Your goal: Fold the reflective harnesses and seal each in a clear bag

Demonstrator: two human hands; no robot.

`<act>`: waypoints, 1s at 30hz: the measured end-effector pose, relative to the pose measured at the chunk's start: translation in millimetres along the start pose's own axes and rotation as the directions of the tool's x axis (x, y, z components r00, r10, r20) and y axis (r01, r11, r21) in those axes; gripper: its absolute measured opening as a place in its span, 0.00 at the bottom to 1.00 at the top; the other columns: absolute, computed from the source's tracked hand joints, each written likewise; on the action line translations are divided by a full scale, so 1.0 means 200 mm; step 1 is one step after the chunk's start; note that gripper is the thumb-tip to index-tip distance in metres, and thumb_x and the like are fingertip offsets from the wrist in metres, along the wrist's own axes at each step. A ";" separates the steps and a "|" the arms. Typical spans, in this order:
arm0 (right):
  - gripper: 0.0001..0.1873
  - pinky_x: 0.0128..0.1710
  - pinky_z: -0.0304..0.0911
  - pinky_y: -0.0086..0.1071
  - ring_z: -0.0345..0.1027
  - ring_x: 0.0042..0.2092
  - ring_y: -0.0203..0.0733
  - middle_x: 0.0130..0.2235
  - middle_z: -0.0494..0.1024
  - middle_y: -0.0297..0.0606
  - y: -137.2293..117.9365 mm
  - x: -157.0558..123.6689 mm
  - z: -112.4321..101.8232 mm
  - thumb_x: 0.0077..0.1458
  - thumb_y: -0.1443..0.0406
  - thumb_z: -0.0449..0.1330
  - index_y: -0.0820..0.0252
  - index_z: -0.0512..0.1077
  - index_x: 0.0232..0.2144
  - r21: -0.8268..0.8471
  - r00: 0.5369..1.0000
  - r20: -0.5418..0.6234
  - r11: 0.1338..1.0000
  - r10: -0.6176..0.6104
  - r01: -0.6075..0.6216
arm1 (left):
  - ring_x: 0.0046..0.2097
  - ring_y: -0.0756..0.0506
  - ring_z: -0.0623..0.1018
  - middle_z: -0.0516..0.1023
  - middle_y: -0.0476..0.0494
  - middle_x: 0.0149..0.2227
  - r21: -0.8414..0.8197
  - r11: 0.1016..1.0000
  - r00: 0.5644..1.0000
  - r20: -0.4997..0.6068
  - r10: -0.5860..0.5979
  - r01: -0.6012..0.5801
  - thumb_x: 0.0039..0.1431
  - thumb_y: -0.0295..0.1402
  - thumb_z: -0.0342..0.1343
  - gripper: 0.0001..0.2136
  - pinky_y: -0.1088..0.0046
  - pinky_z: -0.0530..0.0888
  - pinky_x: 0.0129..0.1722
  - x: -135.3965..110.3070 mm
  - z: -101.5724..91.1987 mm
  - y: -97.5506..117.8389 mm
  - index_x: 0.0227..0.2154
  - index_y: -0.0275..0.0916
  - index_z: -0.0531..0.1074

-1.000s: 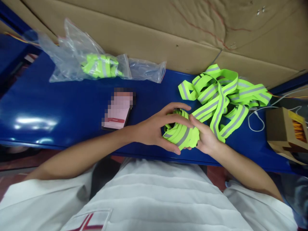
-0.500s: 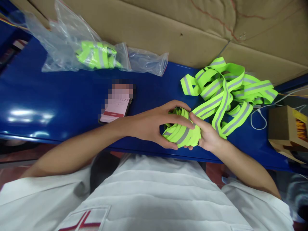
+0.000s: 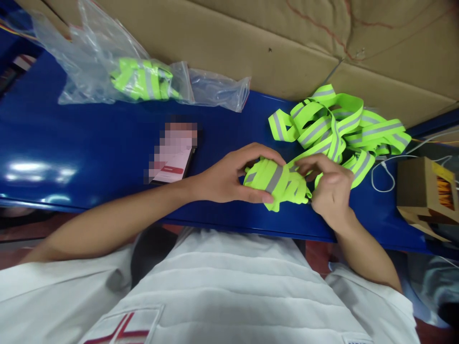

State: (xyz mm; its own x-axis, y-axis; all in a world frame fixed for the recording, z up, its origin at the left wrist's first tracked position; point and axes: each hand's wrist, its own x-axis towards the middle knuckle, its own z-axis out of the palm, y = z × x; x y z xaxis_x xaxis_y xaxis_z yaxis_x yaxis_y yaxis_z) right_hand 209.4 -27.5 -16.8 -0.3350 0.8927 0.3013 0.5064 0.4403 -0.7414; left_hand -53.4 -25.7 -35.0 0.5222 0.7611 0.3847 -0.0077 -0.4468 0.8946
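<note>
A wound bundle of neon-yellow reflective strap [image 3: 274, 180] with a grey stripe is held above the table's front part. My left hand [image 3: 247, 174] grips it from the left, thumb below and fingers over the far side. At its right end, my right hand [image 3: 332, 191] has turned knuckles up, with fingers curled in on the strap; the fingertips are partly hidden. From the bundle a length of strap runs toward a loose, tangled heap of the same reflective strap [image 3: 347, 119] behind my right hand.
The blue table [image 3: 100, 138] bears a phone [image 3: 174, 155] left of my hands. Clear plastic bags [image 3: 218, 91], one with bundled strap inside, lie along the cardboard wall [image 3: 251, 52]. At right are a white cable [image 3: 383, 186] and a cardboard box [image 3: 416, 184] with orange contents.
My right hand has come off the bundle's right side, moved right and rolled over, knuckles up, at the strap. The bundle has turned in my left hand.
</note>
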 end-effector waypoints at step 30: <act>0.28 0.46 0.80 0.33 0.84 0.47 0.47 0.52 0.85 0.40 0.00 0.01 0.10 0.55 0.56 0.74 0.57 0.80 0.56 0.254 0.952 0.301 0.967 -0.053 -0.027 | 0.39 0.45 0.74 0.68 0.47 0.43 -0.095 0.912 0.912 -0.062 -0.406 0.400 0.44 0.56 0.76 0.45 0.65 0.74 0.35 -0.08 0.14 -0.01 0.58 0.47 0.56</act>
State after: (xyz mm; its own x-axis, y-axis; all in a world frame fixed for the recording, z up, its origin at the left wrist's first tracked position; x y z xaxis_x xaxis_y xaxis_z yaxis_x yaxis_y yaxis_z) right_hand 192.0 -27.0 -27.8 -0.5851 0.7978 0.1457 0.2963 0.3775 -0.8773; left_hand -36.8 -50.0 -48.4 0.4265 0.9045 0.0012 0.1210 -0.0583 0.9909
